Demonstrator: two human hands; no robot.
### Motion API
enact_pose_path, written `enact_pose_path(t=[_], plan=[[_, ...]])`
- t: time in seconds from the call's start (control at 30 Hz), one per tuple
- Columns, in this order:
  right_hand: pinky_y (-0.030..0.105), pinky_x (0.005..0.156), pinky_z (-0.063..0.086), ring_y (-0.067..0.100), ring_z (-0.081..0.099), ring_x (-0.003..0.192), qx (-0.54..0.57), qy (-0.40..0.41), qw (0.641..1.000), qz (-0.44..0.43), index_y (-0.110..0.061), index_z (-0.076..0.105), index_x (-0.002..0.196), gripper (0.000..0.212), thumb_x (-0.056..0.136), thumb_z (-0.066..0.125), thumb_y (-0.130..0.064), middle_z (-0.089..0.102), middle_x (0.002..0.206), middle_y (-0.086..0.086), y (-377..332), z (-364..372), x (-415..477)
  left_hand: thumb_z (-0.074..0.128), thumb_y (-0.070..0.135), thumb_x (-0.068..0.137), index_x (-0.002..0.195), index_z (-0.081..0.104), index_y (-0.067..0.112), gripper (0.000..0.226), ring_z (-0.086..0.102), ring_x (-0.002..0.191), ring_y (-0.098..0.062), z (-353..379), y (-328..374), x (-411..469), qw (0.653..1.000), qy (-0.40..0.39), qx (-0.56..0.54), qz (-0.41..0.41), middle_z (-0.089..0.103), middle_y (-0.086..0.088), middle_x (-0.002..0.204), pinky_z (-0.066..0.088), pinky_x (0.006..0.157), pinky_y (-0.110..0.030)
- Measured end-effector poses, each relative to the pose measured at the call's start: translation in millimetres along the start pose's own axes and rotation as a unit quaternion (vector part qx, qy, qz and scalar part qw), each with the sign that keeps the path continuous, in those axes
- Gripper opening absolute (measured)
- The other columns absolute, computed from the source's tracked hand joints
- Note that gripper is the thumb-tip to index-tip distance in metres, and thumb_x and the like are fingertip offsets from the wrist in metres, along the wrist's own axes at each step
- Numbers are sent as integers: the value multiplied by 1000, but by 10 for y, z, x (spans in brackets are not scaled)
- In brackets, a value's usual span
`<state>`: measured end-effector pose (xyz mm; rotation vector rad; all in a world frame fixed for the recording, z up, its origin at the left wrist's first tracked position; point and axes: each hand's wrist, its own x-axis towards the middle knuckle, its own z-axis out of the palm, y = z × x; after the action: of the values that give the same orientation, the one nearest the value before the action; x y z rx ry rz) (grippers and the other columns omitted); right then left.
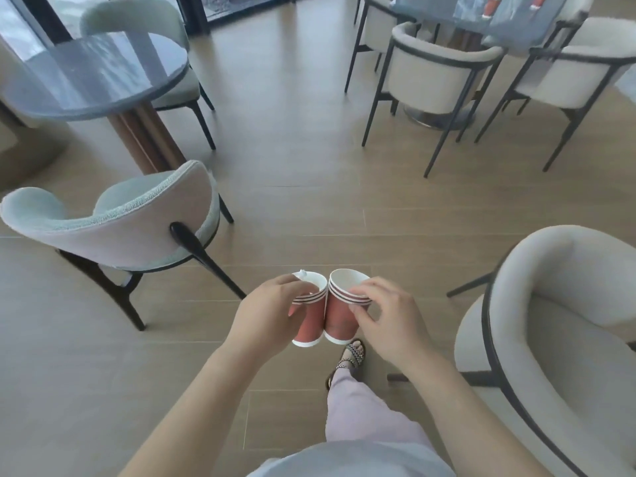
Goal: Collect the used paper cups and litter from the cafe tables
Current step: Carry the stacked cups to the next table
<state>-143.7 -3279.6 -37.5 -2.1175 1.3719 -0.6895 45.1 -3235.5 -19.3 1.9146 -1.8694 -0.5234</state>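
I stand on the cafe floor with a stack of red paper cups in each hand, held side by side and touching. My left hand (266,315) grips the left stack (309,320), which has a bit of white litter (303,273) poking out of its top cup. My right hand (385,318) holds the right stack (339,316), with fingers curled over its rims. Far off at the top right, two more red cups (491,5) (537,1) stand on a dark table (516,25).
A round grey table (93,77) stands at the left with pale green chairs (113,222) around it. Cream armchairs (437,74) ring the far table; another armchair (557,325) is close on my right. Open wooden floor (292,139) runs ahead between them.
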Motion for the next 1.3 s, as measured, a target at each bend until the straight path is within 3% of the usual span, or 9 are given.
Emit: enact_pose_path(t=[0.1,0.27,0.4,0.6,0.83,1.03,1.2,1.3], plan=[[20,74,41,16,58,84,9,3,1000,17,-18,69,89,17,77,67,-7,64,87,-6,265,-54,504,56,8,77,96,66,30,30,60,84,-17,115,20,628,1000,-15,10,7,65,11,95,52,64,-36],[22,73,42,15,57,88,-16,9,998,65,-20,68,92,16,78,66,-12,63,90,-9,893,-410,1360,57,11,78,98,64,35,32,59,85,-11,261,98,1846,997,-71,11,12,62,17,94,41,60,-23],[30,74,47,19,57,91,-48,24,995,88,-19,68,92,16,78,65,-10,64,93,-6,1384,-800,1951,56,12,79,100,63,36,33,58,88,-10,396,361,2843,994,-93,16,45,62,18,99,41,63,-23],[13,68,31,15,56,87,-62,72,984,151,-21,67,87,17,75,69,-10,64,90,-8,1937,-1189,2601,57,10,77,101,63,33,34,57,83,-9,612,708,3896,992,-102,-13,77,64,17,99,45,64,-25],[13,68,31,16,55,84,-56,102,977,177,-18,66,83,12,75,69,-9,61,86,-10,2557,-1480,3750,60,9,77,97,66,28,28,63,85,-16,874,920,5344,985,-98,-35,134,67,12,97,53,67,-36],[13,70,33,13,54,85,-56,137,969,199,-18,65,85,12,76,69,-10,62,88,-9,3043,-1882,5018,61,10,77,94,66,28,26,57,72,-12,937,1166,6944,975,-109,-32,192,66,14,95,49,60,-28],[13,71,36,11,53,84,-58,174,958,218,-21,65,86,13,78,66,-11,58,84,-14,3379,-2249,5827,58,7,77,99,65,28,31,63,90,-12,966,1506,8109,961,-140,-30,238,67,13,100,53,71,-34],[11,72,35,10,52,85,-62,190,952,230,-20,66,87,13,79,65,-10,57,84,-15,3623,-2485,6167,58,6,76,99,66,26,32,64,90,-14,1061,1786,8620,952,-149,-29,266,67,11,99,54,71,-37]])
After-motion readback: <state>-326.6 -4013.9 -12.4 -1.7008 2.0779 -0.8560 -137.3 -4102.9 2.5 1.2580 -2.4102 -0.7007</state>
